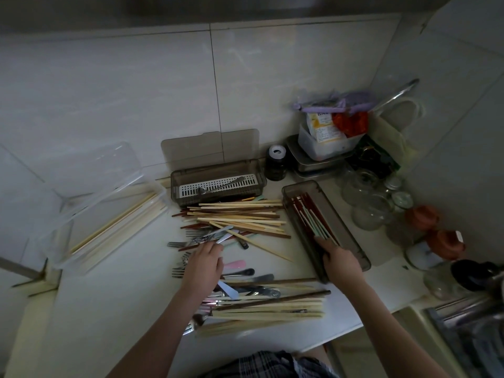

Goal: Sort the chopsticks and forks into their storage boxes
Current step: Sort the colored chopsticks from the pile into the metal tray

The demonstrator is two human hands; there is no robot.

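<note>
Dim kitchen counter (131, 296), tiled wall behind, and I'm well short of finished. My right hand (339, 261) is down in the smoky grey box (354, 241) on my right, fingers curled round the near ends of the dark red and pale green chopsticks (313, 219) I'm laying there; those few are all it holds. My left hand (206, 261) reaches into the scattered forks (188, 241) in the middle, fingers bent over a handle, though I can't tell whether I've truly gripped one or am only touching it.

Done, as far as I can judge: a handful of long pale chopsticks in the clear box (90, 233) at my left, the coloured ones under my right hand, and a single metal piece on the white slotted tray of the rear box (218, 184), its lid propped open.

Left: the big fan of bamboo chopsticks (242, 216) before the rear box, the forks, and the mixed heap of chopsticks and cutlery (267, 306) nearest me. Most of it, I'd say.
</note>
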